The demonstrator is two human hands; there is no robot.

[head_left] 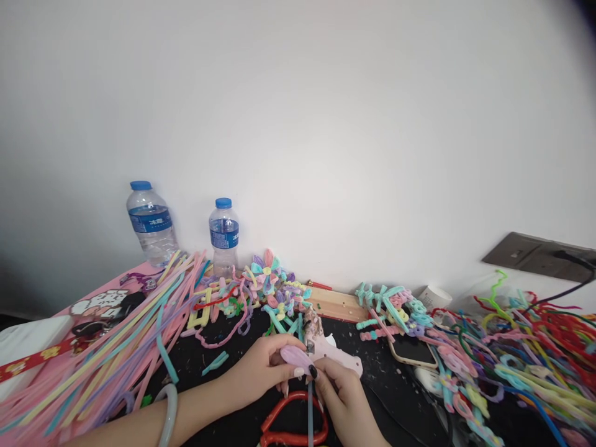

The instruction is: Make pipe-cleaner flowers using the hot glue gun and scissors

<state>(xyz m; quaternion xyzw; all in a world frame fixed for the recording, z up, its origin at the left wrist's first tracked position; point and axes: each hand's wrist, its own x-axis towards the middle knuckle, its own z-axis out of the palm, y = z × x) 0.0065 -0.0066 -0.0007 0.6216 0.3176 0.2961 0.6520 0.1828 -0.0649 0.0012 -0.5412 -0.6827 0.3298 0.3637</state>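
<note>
My left hand point(265, 369) pinches a lilac petal-shaped piece of fuzzy pipe cleaner point(296, 357) between thumb and fingers. At the petal's lower end, my right hand point(342, 391) is closed on it with thumb and forefinger, and the two hands nearly touch. Just behind them lies a pale pink glue gun point(335, 356), its nozzle end crusted brown and partly hidden. A translucent glue stick point(310, 416) runs toward me below the hands. Under it are red scissor handles point(279, 413) on the black table surface.
Long pastel pipe cleaners point(158, 310) spread across the left. Two water bottles point(224, 233) stand by the wall. Finished-looking twisted flowers point(267, 273) pile up behind the hands. To the right are a phone point(413, 352), a paper cup point(435, 297) and tangled coloured pipe cleaners point(549, 347).
</note>
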